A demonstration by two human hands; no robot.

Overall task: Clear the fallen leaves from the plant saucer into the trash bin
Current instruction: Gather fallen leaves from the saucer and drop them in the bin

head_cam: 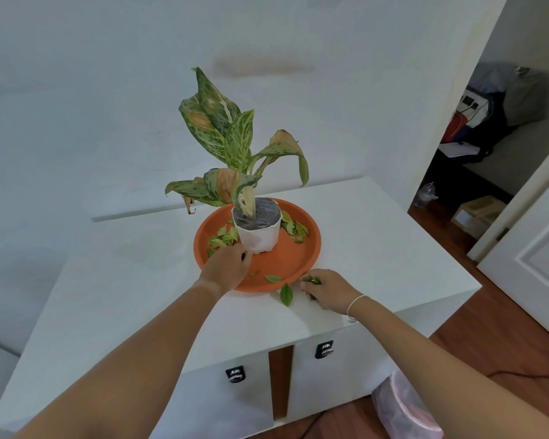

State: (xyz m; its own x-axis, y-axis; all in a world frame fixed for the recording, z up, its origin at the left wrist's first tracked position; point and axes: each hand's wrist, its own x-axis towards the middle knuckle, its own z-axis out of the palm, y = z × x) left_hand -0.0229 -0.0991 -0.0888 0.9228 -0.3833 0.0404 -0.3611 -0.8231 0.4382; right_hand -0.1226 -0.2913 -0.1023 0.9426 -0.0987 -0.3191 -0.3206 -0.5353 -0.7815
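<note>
Both forearms reach up from the bottom edge toward an orange saucer (301, 258) on a white cabinet top (377, 248). At the saucer's 7 o'clock edge the left hand (227, 269) lies palm down inside the rim, its fingers curled over a cluster of small green leaves (224, 239) beside the white pot (260, 236); whether it actually grips any of them cannot be told. At about 5 o'clock, just outside the rim, the right hand (325, 291) rests on the cabinet top, pinching a few green leaves (311, 280) between curled fingers, a thin white bracelet (355, 307) on its wrist. One loose leaf (286, 294) lies on the cabinet at 6 o'clock, touching the saucer's rim, and another (272, 278) lies inside just above it. More leaves (293, 228) lie at 2 o'clock, right of the pot. A plastic-lined bin (403, 407) stands on the wooden floor at the frame's 5 o'clock, below the cabinet's front.
</note>
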